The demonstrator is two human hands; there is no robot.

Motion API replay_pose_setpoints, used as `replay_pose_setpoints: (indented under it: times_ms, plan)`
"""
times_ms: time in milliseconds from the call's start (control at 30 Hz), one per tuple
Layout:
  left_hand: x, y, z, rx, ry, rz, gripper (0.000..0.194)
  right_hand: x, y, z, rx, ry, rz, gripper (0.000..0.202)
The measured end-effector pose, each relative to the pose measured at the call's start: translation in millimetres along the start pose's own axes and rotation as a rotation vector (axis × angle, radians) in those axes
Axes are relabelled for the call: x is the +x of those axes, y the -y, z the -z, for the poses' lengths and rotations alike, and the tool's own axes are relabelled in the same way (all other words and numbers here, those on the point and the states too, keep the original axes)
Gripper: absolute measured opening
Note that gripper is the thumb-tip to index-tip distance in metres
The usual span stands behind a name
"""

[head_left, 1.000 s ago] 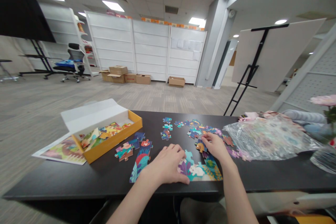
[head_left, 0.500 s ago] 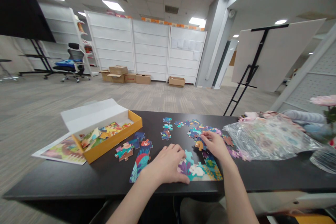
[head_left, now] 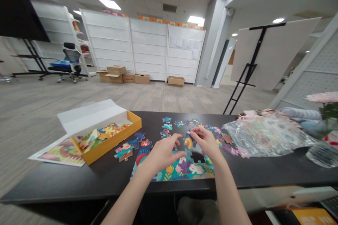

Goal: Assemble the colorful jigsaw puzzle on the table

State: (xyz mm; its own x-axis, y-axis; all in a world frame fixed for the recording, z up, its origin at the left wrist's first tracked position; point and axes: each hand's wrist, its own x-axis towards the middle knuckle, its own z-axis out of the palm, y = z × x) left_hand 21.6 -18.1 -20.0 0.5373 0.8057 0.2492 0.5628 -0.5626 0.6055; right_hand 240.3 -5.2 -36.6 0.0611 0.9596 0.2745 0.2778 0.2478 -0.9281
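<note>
A: What is the biggest thing?
B: The white shelves, at the back of the room. Next is the black table, in front of the person.

A: What is big on the table?
B: A clear, crinkly bag is on the right. The puzzle lies flat near the front edge, in the middle. It has a white bunny and a dark gap, and the hands hide some of it.

A: And then?
B: A yellow box is on the left, with its white lid open and puzzle bits inside. It sits partly on a picture.

A: What about the hands?
B: The left hand is over the puzzle, fingers bent and spread, thumb apart. It is hard to tell if it touches. The right hand has its thumb and finger pressed together, pinching the orange and blue piece.

A: Any more small things?
B: Yes, loose bits lie between the box and the puzzle. More are behind the puzzle and next to the bag.
</note>
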Motion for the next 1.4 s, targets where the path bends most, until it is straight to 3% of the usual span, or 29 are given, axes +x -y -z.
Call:
replay_pose_setpoints:
  times_ms: [200,400,600,767,1133,1300,1400]
  plan:
    - [-1,8,-2.0,-0.084,-0.041,0.022,0.071,-1,12,-21,0.024,0.109,0.012,0.029]
    - [-4,7,7.5,-0.122,-0.021,0.026,0.045,-5,20,-25,0.011,0.154,0.016,0.023]
    - [-10,3,14.8,-0.047,-0.124,0.008,0.044,-14,29,-19,0.029,0.154,0.020,0.028]
    - [-13,3,14.1,0.009,-0.162,0.007,0.042,-18,20,-16,0.079,0.167,-0.021,0.034]
    - [-3,7,14.9,-0.077,-0.114,-0.005,0.050,-11,13,-14,0.061,0.061,-0.023,0.038]
    - [3,6,13.9,-0.147,-0.174,0.000,0.041,-11,16,-8,0.105,0.028,-0.035,0.041]
    - [5,7,12.1,-0.158,-0.191,0.003,0.026,-12,15,-4,0.089,0.023,-0.045,0.041]
